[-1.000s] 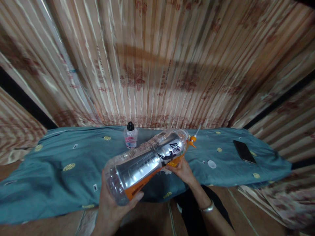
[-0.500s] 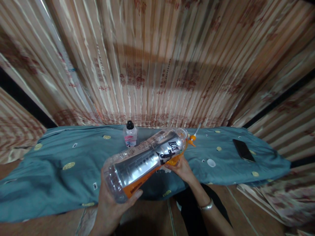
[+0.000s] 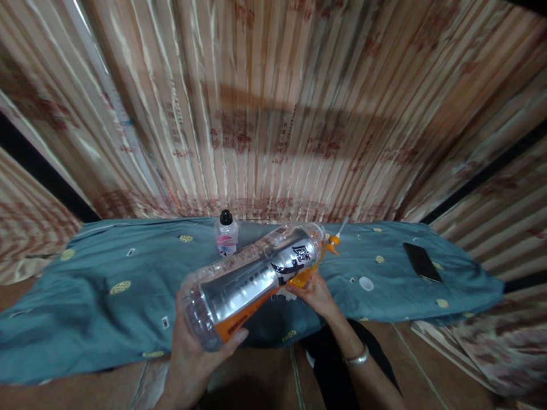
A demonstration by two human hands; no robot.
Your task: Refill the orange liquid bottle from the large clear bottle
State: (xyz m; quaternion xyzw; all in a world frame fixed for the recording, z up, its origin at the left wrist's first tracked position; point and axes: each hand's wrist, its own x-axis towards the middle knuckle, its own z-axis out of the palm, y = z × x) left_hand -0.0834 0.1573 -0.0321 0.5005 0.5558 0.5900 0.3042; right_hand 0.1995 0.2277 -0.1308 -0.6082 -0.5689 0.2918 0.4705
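A large clear plastic bottle with a silver and orange label (image 3: 248, 282) is tilted, its mouth up to the right. My left hand (image 3: 199, 347) is wrapped round the bottle's base end. Under the bottle's neck, my right hand (image 3: 314, 293) grips an orange bottle (image 3: 302, 277), mostly hidden behind the large one. An orange pump head with a pale tube (image 3: 334, 241) shows just right of the large bottle's mouth; what it rests on is hard to tell. A small clear bottle with a black cap and pink label (image 3: 227, 233) stands behind the large bottle.
Teal patterned cloth (image 3: 98, 319) covers the long surface. A black phone (image 3: 422, 262) lies at the right, and a white round disc (image 3: 366, 283) lies nearer the middle. A pleated curtain (image 3: 273, 114) hangs behind, with dark bars at both sides.
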